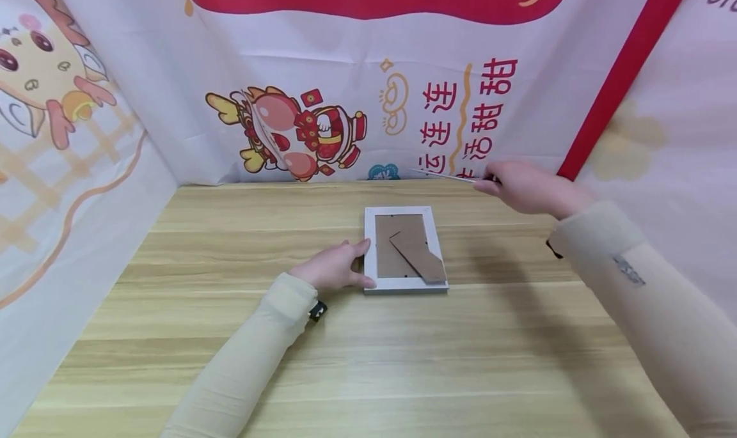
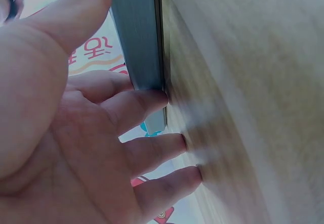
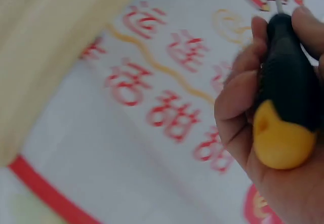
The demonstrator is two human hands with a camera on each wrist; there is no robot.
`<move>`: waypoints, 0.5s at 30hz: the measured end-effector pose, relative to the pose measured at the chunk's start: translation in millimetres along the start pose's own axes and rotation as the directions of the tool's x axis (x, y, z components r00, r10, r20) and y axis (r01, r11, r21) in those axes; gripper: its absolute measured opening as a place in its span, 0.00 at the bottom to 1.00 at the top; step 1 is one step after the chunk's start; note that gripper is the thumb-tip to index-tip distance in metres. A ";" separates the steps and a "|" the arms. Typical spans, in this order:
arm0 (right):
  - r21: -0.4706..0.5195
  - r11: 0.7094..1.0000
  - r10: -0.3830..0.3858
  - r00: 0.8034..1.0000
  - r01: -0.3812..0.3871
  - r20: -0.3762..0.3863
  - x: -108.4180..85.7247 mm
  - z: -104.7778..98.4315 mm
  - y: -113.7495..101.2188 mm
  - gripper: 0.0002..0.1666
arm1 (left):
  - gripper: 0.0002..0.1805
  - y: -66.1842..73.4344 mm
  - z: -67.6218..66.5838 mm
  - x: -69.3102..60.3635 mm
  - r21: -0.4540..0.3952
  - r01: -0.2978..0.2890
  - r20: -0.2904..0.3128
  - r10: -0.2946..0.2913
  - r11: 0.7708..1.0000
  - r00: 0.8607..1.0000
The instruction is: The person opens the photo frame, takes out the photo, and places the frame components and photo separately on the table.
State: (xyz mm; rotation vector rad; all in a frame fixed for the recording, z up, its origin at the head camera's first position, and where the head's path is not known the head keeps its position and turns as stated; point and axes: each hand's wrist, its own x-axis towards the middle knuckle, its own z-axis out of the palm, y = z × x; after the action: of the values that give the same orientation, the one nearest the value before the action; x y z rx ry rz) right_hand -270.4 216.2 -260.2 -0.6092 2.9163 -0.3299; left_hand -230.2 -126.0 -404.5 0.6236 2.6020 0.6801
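Observation:
A white picture frame (image 1: 371, 217) lies face down on the wooden table, its brown backing board (image 1: 391, 259) upward. Slanting across the backing is a brown stand leg (image 1: 419, 258), which reaches the frame's near right corner. My left hand (image 1: 334, 266) touches the frame's left side with spread, fairly straight fingers; in the left wrist view, lower fingertips (image 2: 195, 174) rest on the tabletop. Raised above the table at the right, my right hand (image 1: 526, 185) grips a screwdriver (image 3: 288, 82) by its black and yellow handle. Its thin metal shaft (image 1: 446, 175) points left.
The wooden table (image 1: 403, 361) ends at the back against a white printed cloth (image 1: 322, 48) with red writing and cartoon figures. More printed cloth hangs along the left and right sides. A dark strap (image 1: 318, 310) shows at the left wrist.

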 end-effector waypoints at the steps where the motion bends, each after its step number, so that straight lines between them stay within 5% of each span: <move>1: 0.018 1.000 -0.004 1.000 0.004 -0.018 -4.1 6.7 8.4 0.18 | 0.54 -0.2 0.1 -0.3 -0.003 0.002 0.000 -0.002 1.000 1.000; 7: 0.056 0.998 -0.034 0.996 0.038 -0.077 -26.6 46.3 54.7 0.11 | 0.54 -1.0 0.7 -0.6 -0.009 0.008 -0.005 -0.008 1.000 1.000; 15: 0.100 0.995 0.019 0.999 -0.014 -0.050 -46.5 93.8 94.2 0.12 | 0.54 -0.4 0.9 0.8 -0.005 0.005 -0.002 -0.005 1.000 1.000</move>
State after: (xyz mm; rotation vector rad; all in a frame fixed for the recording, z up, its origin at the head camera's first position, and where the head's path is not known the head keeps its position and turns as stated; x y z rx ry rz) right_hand -246.6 302.2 -369.1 -0.5692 2.9296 -0.4920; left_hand -230.6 -125.6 -405.6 0.6148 2.6022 0.6866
